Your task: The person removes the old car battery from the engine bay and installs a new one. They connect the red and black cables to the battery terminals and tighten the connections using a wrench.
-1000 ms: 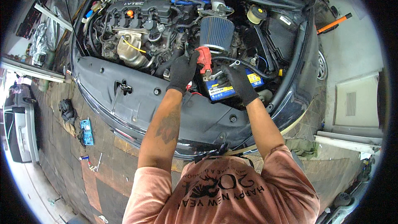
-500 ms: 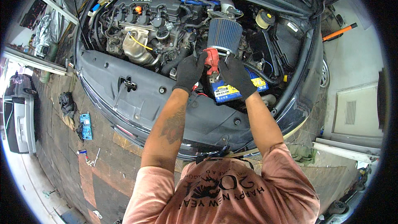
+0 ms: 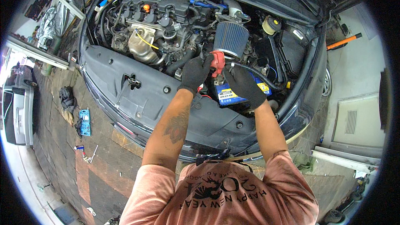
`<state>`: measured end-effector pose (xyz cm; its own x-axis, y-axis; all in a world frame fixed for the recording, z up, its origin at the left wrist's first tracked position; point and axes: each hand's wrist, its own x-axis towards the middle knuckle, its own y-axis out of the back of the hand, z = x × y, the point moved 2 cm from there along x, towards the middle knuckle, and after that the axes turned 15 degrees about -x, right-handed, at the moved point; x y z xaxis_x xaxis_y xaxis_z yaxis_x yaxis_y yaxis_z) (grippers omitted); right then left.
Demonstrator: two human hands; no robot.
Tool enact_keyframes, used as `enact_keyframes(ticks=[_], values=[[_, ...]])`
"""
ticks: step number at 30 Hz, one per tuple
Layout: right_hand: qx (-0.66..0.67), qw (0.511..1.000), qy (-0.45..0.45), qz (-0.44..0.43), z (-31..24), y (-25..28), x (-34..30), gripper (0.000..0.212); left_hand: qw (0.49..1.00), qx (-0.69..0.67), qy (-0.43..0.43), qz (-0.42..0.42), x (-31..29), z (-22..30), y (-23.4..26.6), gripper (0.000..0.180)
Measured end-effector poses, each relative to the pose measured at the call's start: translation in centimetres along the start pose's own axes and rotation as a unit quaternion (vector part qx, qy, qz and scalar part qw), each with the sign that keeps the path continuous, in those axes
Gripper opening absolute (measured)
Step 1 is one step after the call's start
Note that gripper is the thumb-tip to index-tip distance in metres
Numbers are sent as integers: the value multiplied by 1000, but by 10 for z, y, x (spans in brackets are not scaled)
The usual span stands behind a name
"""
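Note:
Both of my hands wear black gloves and work over a blue, yellow and white car battery (image 3: 230, 96) in the engine bay. My left hand (image 3: 196, 73) is closed, its fingertips pinching the edge of a red plastic terminal cover (image 3: 217, 63), which is raised above the battery's near left part. Just below that cover a metal terminal clamp (image 3: 219, 79) shows. On the battery's right side, my right hand (image 3: 245, 84) has its fingers bent together beside the clamp. What those fingers grip, if anything, is hidden.
A blue cone air filter (image 3: 231, 38) sits just beyond my hands, with the engine (image 3: 156, 10) to its left. A dark front panel (image 3: 137, 79) runs across the near side. A black hose (image 3: 260, 75) passes right of the battery. A blue tool case (image 3: 85, 122) lies on the floor.
The view has shifted slightly. My right hand has moved a little toward me, away from the red terminal cover; my left hand keeps its pinch on the cover.

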<state>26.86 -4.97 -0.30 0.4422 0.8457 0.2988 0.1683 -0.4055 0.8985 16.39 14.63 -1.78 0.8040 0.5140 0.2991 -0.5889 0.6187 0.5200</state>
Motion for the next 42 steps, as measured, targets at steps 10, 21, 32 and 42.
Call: enact_keyframes(ticks=[10,21,32,42], values=[[-100,988,102,-62,-7,16,-19,31,1000,-11,9,14,-2,14,4,61],[299,914,-272,-38,1,14,-25,31,999,-22,9,-36,-2,12,0,57],[522,781,-343,-2,16,-21,-44,34,998,-40,39,-9,-5,15,2,61],[579,708,-400,59,-8,-28,-69,39,999,-5,27,-34,-4,11,-2,53]])
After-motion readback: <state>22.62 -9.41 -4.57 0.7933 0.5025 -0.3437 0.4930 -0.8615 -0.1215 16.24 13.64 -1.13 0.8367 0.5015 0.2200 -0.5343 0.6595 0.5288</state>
